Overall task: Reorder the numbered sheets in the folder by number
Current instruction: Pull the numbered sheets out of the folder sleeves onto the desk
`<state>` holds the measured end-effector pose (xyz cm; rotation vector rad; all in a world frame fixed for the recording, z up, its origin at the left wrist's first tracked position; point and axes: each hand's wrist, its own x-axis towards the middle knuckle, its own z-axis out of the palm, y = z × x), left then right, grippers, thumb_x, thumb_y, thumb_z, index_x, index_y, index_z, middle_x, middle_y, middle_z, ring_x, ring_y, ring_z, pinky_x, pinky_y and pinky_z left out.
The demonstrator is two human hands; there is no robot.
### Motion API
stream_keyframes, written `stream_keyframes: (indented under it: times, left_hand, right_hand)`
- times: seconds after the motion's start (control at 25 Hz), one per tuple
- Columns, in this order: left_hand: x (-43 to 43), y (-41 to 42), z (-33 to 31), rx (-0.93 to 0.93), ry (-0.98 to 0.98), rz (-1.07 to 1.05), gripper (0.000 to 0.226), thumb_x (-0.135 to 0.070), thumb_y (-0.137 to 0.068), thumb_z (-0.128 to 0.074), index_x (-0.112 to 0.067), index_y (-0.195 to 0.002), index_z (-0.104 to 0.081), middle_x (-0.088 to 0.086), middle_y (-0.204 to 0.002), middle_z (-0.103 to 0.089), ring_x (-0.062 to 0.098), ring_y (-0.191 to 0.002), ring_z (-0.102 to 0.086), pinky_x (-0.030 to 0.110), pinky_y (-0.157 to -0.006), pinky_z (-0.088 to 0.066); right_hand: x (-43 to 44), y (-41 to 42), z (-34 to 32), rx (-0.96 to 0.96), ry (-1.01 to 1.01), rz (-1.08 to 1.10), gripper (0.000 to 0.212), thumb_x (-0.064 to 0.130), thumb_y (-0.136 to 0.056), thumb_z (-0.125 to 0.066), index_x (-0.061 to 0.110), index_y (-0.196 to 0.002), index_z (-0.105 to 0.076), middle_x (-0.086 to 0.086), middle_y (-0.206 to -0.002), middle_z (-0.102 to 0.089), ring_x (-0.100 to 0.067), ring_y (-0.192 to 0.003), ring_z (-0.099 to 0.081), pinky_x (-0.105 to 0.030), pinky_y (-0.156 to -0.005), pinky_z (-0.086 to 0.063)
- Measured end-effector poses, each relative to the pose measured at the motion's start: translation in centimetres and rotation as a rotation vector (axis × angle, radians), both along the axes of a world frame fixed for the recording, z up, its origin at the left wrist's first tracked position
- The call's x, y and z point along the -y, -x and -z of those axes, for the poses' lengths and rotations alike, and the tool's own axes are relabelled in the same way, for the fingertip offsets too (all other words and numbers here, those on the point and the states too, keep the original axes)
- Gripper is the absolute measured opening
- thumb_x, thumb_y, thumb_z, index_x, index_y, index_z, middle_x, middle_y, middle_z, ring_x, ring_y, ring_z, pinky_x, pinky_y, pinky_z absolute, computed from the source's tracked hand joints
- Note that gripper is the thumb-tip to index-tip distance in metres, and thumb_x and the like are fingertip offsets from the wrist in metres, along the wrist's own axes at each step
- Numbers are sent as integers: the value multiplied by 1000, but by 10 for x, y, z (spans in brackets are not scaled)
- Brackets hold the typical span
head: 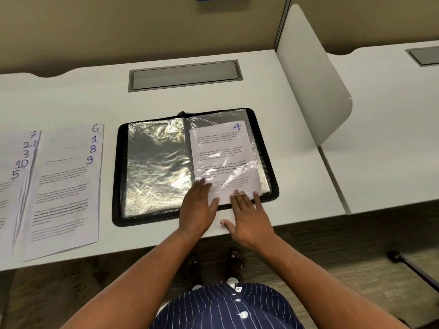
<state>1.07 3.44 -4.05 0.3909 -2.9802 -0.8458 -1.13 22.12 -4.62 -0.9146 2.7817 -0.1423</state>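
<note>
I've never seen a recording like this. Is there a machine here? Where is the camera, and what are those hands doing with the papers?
There is no machine here. A person works with two bare hands, and the single picture comes from a camera worn on their head, looking down. On the white desk lies an open black zip folder with clear plastic sleeves. The sheet marked 4 lies slightly tilted on the right-hand page, seemingly partly under the plastic. The left hand and the right hand rest flat on its lower edge with straight fingers; neither grips anything. Left of the folder are two fanned piles of sheets, one showing 6, 1, 8, 9, the other 7, 2, 3, 10, 5. The job is to put them in number order.
</note>
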Motion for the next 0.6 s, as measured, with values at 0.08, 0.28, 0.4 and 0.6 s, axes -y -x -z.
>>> stream_keyframes:
  times: [0.08,0.28,0.4,0.6]
  left_hand:
    - [0,-4,6,65,57,-5,70,-48,-97,-58,-20,-156,-32,5,-168,-17,22,-155,-11,41,-126,-10]
    - [-2,-16,8,181,87,-63,97,-62,-92,-57,-24,-162,0,5,-168,15,22,-154,18,45,-125,8]
    - [-3,-21,6,233,51,-92,110,-64,-87,-64,-24,-162,6,6,-168,19,23,-153,22,48,-125,7]
    - [-12,-39,-1,287,42,-87,128,-65,-75,-74,-23,-160,11,6,-167,21,24,-152,23,48,-125,8]
  right_hand:
    - [-9,-17,-1,27,-9,-2,85,67,-101,-20,7,-161,-26,-14,-166,-27,-25,-157,-19,-51,-125,8]
    - [-29,-28,-15,109,204,143,69,59,-104,-31,15,-157,-39,-3,-162,-39,-18,-153,-29,-46,-128,-11]
    - [-44,-11,-27,226,569,553,49,41,-104,-55,20,-148,-51,10,-145,-52,-10,-137,-45,-32,-116,-36]
    - [-52,25,-28,462,730,912,28,21,-98,-67,19,-126,-67,9,-105,-69,-9,-98,-65,-19,-77,-49]
